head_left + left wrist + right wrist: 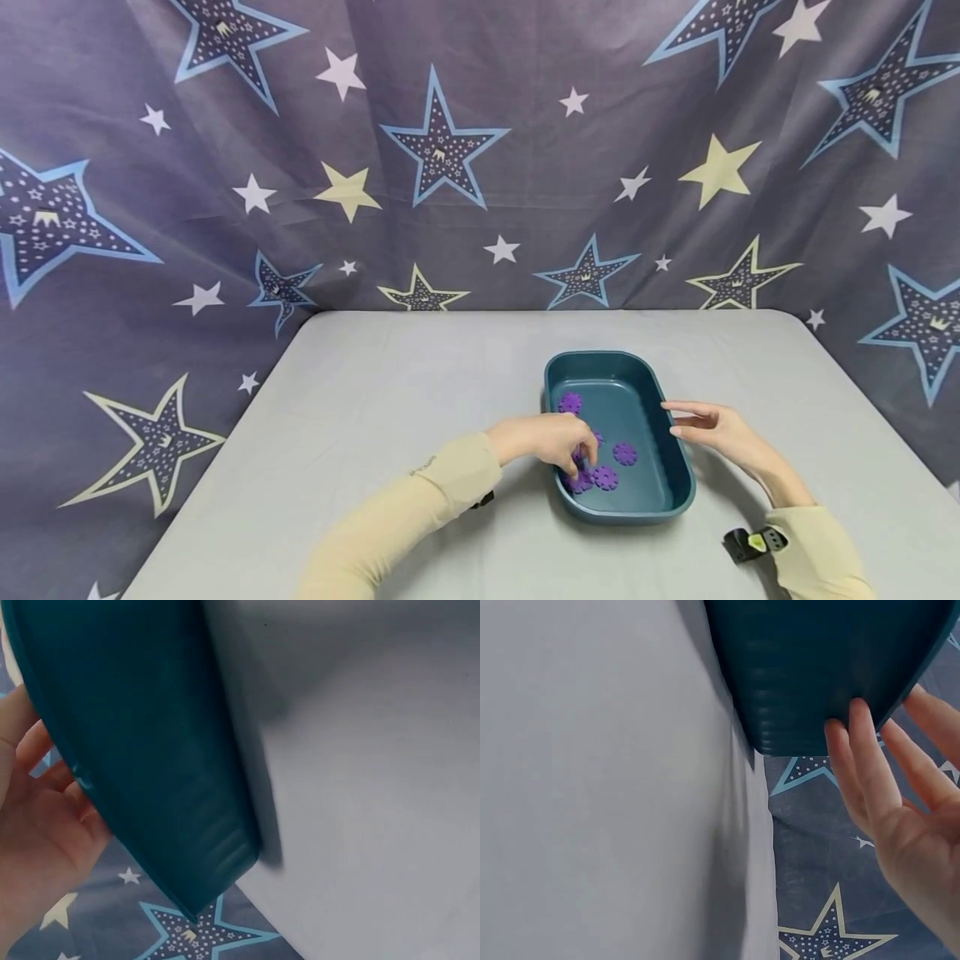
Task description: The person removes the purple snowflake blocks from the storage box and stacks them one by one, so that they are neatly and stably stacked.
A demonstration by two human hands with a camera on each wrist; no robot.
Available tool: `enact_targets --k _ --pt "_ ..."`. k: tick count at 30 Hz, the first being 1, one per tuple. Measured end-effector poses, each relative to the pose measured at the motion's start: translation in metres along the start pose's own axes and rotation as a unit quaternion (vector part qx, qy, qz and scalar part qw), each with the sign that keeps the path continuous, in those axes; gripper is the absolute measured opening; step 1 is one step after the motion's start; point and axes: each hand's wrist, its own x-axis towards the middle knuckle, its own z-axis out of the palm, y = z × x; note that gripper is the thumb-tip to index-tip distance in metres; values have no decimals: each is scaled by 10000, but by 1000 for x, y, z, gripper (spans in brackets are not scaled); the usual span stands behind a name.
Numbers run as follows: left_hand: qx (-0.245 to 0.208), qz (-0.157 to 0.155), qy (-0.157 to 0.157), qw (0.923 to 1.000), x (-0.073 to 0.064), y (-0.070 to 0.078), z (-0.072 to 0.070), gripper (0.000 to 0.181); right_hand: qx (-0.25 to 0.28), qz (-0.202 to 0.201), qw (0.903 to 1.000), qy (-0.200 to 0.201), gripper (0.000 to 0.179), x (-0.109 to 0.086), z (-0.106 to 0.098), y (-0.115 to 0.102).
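A dark teal tray [630, 504] with rounded corners stands on the table, with several purple notched discs [626, 454] lying on its floor. My left hand [547, 437] reaches over the tray's left rim, fingers bent down among the discs near the left wall. Whether the fingertips pinch one is hidden; in the left wrist view the tray wall [150, 750] covers them. At the right side, my right hand [723, 435] touches the outer wall with its fingers extended. The right wrist view shows those fingertips against the wall [795, 682].
A light grey cloth covers the table [390, 392]. Behind and beside it hangs a purple-grey curtain [525, 208] printed with stars. A black strap device [753, 543] sits at the right wrist.
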Motion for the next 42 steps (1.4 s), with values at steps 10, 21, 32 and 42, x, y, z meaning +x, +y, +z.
enact_targets --k 10,21,32,42 --pt "199 -173 -397 9989 10 5 3 23 110 181 9998 -50 48 -1 0 -2" --pt "946 -314 -822 9916 20 8 8 24 52 68 10000 -36 46 0 0 -1" --pt "846 -437 -998 9904 27 9 12 21 86 74 9999 -75 47 -1 0 -1" --pt "607 -327 -986 9927 29 9 13 21 110 161 9998 -65 48 -1 0 -1"
